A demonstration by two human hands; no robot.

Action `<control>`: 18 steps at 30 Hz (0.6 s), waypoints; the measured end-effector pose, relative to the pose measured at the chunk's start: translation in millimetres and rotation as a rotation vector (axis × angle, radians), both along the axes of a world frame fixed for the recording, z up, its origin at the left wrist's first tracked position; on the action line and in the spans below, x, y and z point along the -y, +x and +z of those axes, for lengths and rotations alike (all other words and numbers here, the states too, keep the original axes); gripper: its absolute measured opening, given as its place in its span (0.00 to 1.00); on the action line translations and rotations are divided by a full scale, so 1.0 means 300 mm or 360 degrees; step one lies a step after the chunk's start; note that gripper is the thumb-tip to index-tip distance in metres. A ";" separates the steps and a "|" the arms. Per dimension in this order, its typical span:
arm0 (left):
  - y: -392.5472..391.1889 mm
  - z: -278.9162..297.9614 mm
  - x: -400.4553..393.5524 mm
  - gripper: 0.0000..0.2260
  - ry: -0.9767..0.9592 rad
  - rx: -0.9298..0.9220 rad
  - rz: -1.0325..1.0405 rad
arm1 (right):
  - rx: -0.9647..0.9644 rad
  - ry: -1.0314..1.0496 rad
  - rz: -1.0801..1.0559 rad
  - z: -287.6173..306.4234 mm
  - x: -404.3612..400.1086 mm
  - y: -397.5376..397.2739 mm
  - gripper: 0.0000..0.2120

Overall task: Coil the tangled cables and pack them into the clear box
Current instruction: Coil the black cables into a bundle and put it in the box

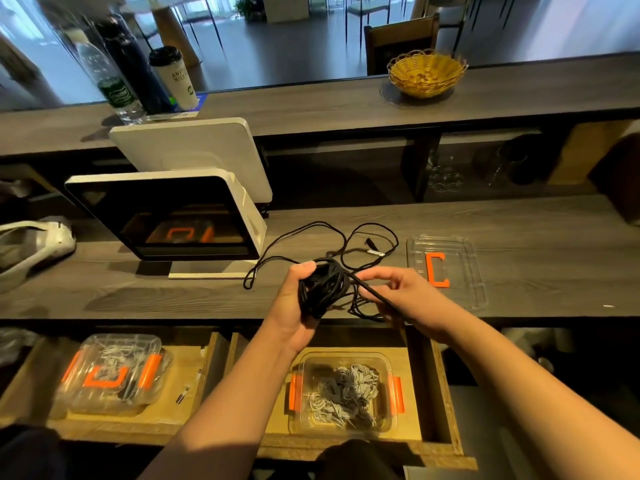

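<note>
My left hand (294, 306) grips a bundle of coiled black cable (323, 289) above the front edge of the wooden counter. My right hand (401, 289) pinches a taut strand of the same cable just right of the bundle. The loose rest of the cable (332, 237) lies in loops on the counter behind my hands. In the open drawer below sits an open clear box (346, 362) with orange clips, holding several coiled grey and white cables. Its clear lid (460, 268) with an orange mark lies on the counter to the right.
A second clear box (114, 372), lidded and filled with cables, sits in the left drawer. A white point-of-sale screen (166, 216) stands at left on the counter. On the raised shelf behind are a wicker basket (427, 72), a cup and bottles (114, 84).
</note>
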State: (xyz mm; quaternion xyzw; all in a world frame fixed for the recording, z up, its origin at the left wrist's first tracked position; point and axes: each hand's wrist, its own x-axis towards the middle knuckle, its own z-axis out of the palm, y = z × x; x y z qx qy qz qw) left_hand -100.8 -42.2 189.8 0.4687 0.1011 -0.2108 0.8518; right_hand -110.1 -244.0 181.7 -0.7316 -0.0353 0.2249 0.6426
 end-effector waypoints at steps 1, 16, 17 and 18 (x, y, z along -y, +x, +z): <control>0.001 0.006 0.001 0.07 0.0062 0.0000 0.0016 | 0.0029 -0.0004 -0.0036 0.001 -0.009 -0.003 0.11; 0.000 0.020 0.005 0.11 0.0774 0.0115 -0.0173 | 0.0488 -0.0208 -0.0421 0.052 0.017 -0.013 0.14; -0.003 0.022 0.006 0.11 0.0743 0.0102 -0.0220 | 0.0492 -0.0288 -0.0379 0.047 0.020 -0.013 0.12; -0.006 0.022 0.007 0.11 0.0723 0.0102 -0.0257 | 0.0480 -0.0396 -0.0312 0.048 0.018 -0.015 0.11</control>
